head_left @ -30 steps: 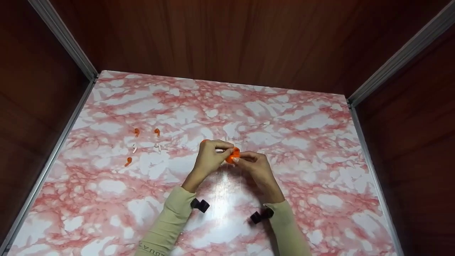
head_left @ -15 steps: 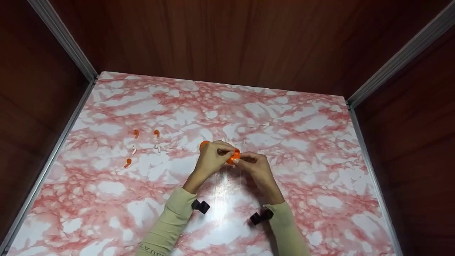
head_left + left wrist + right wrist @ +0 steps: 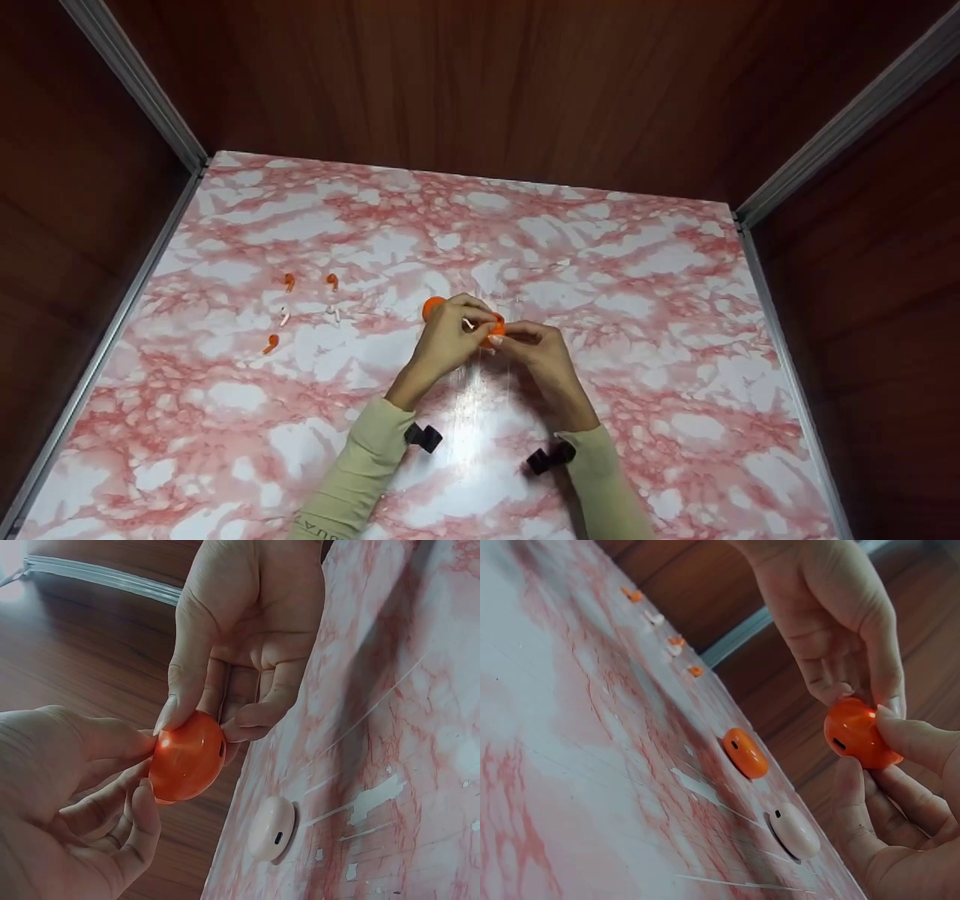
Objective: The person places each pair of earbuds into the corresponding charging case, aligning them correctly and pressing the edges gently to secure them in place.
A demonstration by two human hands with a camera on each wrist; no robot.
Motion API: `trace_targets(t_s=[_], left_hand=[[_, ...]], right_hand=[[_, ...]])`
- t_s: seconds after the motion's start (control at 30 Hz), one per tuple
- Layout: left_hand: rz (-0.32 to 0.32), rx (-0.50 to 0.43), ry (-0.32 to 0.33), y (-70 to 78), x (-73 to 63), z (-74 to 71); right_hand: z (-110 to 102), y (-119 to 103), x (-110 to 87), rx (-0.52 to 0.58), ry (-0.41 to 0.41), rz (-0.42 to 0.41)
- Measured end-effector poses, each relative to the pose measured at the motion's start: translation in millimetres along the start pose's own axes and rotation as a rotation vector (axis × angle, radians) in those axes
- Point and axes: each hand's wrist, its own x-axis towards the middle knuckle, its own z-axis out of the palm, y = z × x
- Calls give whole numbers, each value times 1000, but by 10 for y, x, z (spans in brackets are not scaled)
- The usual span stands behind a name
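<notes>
Both hands are at a rounded orange earbud charging case (image 3: 495, 328) over the middle of the table. My right hand (image 3: 547, 356) pinches it between thumb and fingers from the right. From the other side my left hand (image 3: 441, 337) has thumb and fingertips pinched at the case, covering part of it. In the left wrist view the case (image 3: 189, 757) shows its smooth shell and a small dark slot. The right wrist view has the case (image 3: 855, 731) between both hands. Whatever lies inside the case is hidden.
A second orange case (image 3: 745, 754) and a white case (image 3: 793, 831) lie on the marbled table near the hands. Farther left are loose earbuds, including an orange earbud (image 3: 271, 343) and a white earbud (image 3: 284, 316). Dark wood panels enclose the table.
The left fingers have shifted slightly at the held case, which now shows less of its opening. More of the orange case on the table shows beside the left hand. The loose earbuds stay put.
</notes>
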Motion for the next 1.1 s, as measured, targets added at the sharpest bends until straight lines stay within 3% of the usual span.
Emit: trace_targets(t_s=[0.17,0.37,0.63,0.83,1.1], left_hand=[[5,-13,12,1,-8,-22],[16,0,87,-24,-4,-109],[-60,5,133,-112,-36,-302],[-81,136,140,-183,-141,-475],[-11,383,197,-371,-334,-730]], right_hand=[[-7,-2,-3,11,-9,13],[-38,-12,-14,14,14,27],[-60,-30,-16,3,33,43],[-65,-13,-25,10,31,41],[-87,9,-41,39,41,46]])
